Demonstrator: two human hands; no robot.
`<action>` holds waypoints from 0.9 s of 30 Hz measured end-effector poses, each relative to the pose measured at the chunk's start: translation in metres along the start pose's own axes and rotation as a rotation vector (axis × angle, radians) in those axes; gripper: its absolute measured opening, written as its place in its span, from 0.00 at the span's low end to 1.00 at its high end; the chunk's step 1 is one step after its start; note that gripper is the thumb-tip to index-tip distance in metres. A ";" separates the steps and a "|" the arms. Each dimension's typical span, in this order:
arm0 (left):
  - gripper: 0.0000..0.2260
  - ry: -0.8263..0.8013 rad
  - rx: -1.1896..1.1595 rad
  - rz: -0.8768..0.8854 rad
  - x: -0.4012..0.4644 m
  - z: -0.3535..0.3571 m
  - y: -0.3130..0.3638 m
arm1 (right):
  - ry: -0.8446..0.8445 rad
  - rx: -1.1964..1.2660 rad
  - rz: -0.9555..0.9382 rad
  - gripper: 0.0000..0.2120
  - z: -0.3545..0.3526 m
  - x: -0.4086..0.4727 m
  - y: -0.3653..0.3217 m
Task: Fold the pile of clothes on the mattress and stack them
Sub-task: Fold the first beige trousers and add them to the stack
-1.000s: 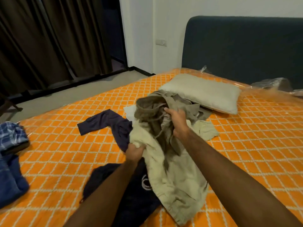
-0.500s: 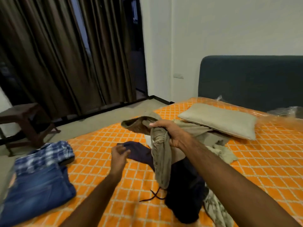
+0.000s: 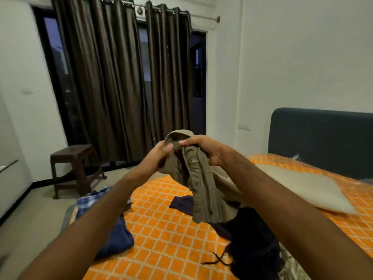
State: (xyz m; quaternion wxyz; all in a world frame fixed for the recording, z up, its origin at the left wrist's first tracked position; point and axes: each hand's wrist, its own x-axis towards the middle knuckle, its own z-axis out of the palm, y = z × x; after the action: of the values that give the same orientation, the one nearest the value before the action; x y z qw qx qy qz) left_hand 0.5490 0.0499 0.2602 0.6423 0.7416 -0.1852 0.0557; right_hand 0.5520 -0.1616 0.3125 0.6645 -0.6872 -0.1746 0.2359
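Both hands grip the olive garment [image 3: 198,178]. The left hand [image 3: 159,156], free and apart from the cloth half a second ago, has closed on its top edge beside the right hand [image 3: 203,150]. The garment has risen off the pile and hangs bunched below both hands, clear of the mattress [image 3: 161,229]. I judge it is about to be spread for folding. Under the hands lie the dark clothes [image 3: 252,239], unfolded. Below the left forearm sits the folded stack [image 3: 113,229]. A pillow [image 3: 298,190] lies beyond the right forearm.
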 end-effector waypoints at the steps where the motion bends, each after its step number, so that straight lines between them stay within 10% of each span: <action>1: 0.23 0.012 0.152 0.012 -0.009 -0.002 0.003 | -0.001 -0.041 -0.007 0.26 0.009 0.002 -0.001; 8: 0.16 0.679 0.504 0.173 -0.040 -0.072 0.063 | -0.288 -0.524 -0.026 0.27 0.036 -0.020 0.003; 18: 0.16 0.852 0.681 0.389 -0.064 -0.131 0.179 | 0.319 -0.983 -0.434 0.17 0.019 -0.013 0.022; 23: 0.11 0.491 1.416 0.379 -0.104 -0.189 0.199 | 0.204 -0.803 -0.876 0.24 0.022 -0.053 0.010; 27: 0.15 0.118 1.609 0.023 -0.153 -0.225 0.184 | -0.014 -1.025 -1.017 0.17 0.038 -0.075 -0.009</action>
State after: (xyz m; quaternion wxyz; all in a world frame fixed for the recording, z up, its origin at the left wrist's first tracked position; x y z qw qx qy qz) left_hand 0.3787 0.2809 0.4204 -0.0805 0.9708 -0.0618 0.2175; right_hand 0.4690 -0.1709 0.3280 0.2848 -0.7447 -0.5660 -0.2096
